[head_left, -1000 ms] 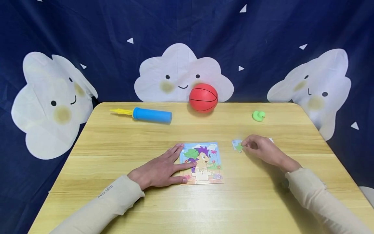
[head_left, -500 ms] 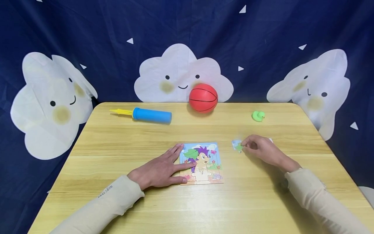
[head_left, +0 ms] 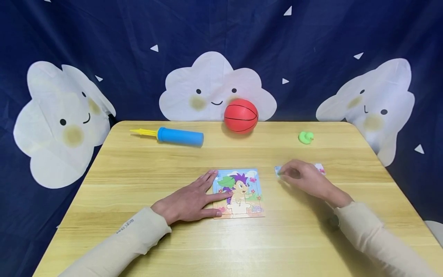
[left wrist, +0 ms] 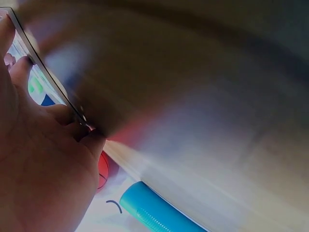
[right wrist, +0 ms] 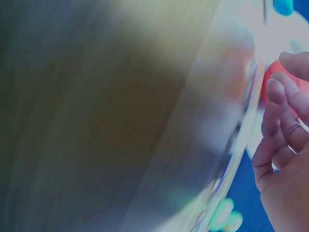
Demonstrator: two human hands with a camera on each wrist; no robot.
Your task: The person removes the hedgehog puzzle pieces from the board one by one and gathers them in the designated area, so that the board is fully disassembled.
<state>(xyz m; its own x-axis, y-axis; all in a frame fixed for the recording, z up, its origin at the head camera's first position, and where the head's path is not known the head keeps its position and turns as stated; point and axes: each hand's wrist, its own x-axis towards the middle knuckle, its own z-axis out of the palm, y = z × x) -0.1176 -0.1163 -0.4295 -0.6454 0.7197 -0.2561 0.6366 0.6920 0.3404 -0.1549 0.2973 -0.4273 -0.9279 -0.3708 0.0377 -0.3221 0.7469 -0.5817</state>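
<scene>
Over pc (head_left: 277,169), R hand (head_left: 303,176) slid left (grip unclear); L hand (head_left: 189,201) spread on puzzle (head_left: 241,194)

Your head camera faces forward and down over the table (head_left: 221,246); your wrist cameras look closely along your left hand (head_left: 189,201) and right hand (head_left: 306,179), both sharing the red ball (head_left: 241,116).

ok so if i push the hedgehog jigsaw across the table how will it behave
The hedgehog jigsaw would probably slide rather than tip, since it lies thin and flat on the wood-grain table. Its straight edges suggest it is fairly stiff. It might come apart if tilted, as seams show across it.
</scene>
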